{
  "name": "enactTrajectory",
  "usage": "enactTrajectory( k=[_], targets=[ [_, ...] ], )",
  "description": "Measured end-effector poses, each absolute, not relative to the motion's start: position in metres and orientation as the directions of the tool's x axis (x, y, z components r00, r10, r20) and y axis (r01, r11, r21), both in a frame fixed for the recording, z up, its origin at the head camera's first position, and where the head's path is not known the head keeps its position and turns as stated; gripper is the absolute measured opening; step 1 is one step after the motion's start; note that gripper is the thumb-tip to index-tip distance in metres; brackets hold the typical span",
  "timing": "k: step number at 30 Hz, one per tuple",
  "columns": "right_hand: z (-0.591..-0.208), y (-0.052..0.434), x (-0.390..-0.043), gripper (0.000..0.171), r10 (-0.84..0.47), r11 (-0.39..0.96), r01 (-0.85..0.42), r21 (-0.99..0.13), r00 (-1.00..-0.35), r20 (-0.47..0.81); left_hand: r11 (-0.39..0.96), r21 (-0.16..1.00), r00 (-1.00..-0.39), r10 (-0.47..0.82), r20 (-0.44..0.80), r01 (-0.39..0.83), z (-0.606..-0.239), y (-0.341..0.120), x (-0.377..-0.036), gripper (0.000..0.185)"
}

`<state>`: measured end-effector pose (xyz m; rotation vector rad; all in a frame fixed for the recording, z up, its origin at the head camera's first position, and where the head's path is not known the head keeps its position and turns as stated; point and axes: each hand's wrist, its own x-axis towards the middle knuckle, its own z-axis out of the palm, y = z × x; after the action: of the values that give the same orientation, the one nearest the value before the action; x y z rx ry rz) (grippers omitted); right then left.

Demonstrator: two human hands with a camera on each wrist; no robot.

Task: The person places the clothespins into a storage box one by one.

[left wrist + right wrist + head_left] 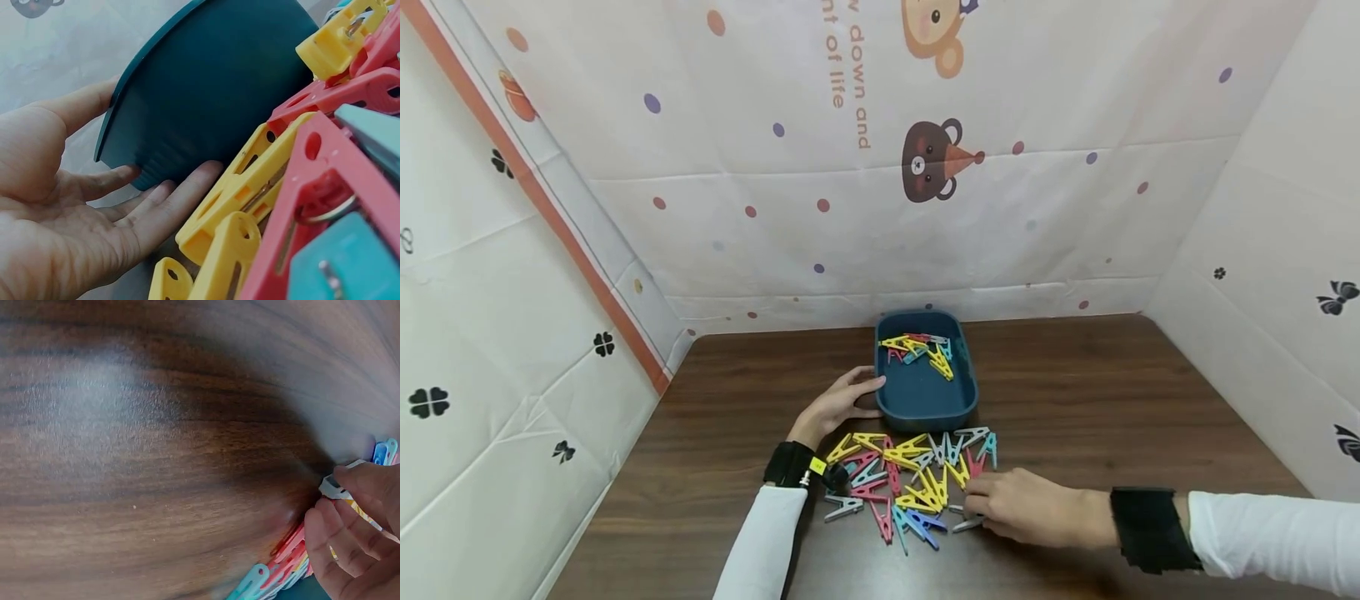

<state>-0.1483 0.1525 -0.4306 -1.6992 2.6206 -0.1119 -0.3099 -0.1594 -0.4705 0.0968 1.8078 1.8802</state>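
My left hand (838,404) holds the left side of a dark blue plastic bin (917,404). In the left wrist view, its thumb goes over the bin's rim while the fingers lie against the outer wall (206,94). Several clothespins (940,360), yellow, red and teal, lie toward the bin's far end. In front of the bin spreads a pile of clothespins (891,471) in yellow, red, blue, teal and grey. At the pile's right edge my right hand (1018,506) pinches a grey clothespin (336,487) between thumb and fingers, largely covered by the hand.
Everything stands on a dark wood-grain table (1075,392). A white printed cloth (737,233) hangs behind the table, with further cloth walls on the left and right. The bin stands near the table's back edge.
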Motion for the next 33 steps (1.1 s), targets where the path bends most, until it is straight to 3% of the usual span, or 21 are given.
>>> enactTrajectory(
  k=[6, 11, 16, 19, 22, 26, 27, 29, 33],
  targets=[
    [-0.423, 0.157, -0.148, 0.022, -0.897, 0.406, -0.897, -0.173, -0.427, 0.112, 0.034, 0.947, -0.858, 0.414, -0.305, -0.320, -0.472, -0.159, -0.309, 0.066],
    [-0.393, 0.158, -0.161, 0.024, -0.867, 0.421, -0.873, -0.246, -0.467, 0.173, 0.039, 0.947, -0.859, 0.410, -0.307, -0.319, -0.472, -0.158, -0.308, 0.065],
    [-0.330, 0.151, -0.218, 0.028, -0.771, 0.482, -0.849, -0.215, -0.528, 0.357, 0.036, 0.947, -0.858, 0.413, -0.305, -0.319, -0.473, -0.158, -0.308, 0.066],
    [-0.292, 0.136, -0.273, 0.023, -0.654, 0.580, -0.770, -0.265, -0.634, 0.413, 0.030, 0.947, -0.862, 0.406, -0.303, -0.319, -0.472, -0.160, -0.308, 0.067],
    [-0.274, 0.115, -0.328, 0.020, -0.525, 0.695, -0.626, -0.354, -0.778, 0.345, 0.026, 0.947, -0.864, 0.400, -0.305, -0.322, -0.472, -0.163, -0.309, 0.068],
    [-0.294, 0.091, -0.383, 0.007, -0.374, 0.815, -0.414, -0.406, -0.910, 0.177, 0.032, 0.947, -0.861, 0.408, -0.304, -0.319, -0.473, -0.165, -0.310, 0.066],
    [-0.306, 0.086, -0.392, 0.007, -0.343, 0.834, -0.362, -0.417, -0.931, 0.123, 0.035, 0.947, -0.859, 0.413, -0.303, -0.318, -0.473, -0.165, -0.310, 0.066],
    [-0.332, 0.080, -0.403, 0.025, -0.288, 0.863, -0.262, -0.433, -0.958, 0.004, 0.037, 0.948, -0.853, 0.426, -0.302, -0.317, -0.474, -0.164, -0.310, 0.066],
    [-0.381, 0.067, -0.412, 0.042, -0.226, 0.913, -0.145, -0.381, -0.958, -0.177, 0.040, 0.949, -0.847, 0.440, -0.297, -0.312, -0.473, -0.165, -0.311, 0.066]
  ],
)
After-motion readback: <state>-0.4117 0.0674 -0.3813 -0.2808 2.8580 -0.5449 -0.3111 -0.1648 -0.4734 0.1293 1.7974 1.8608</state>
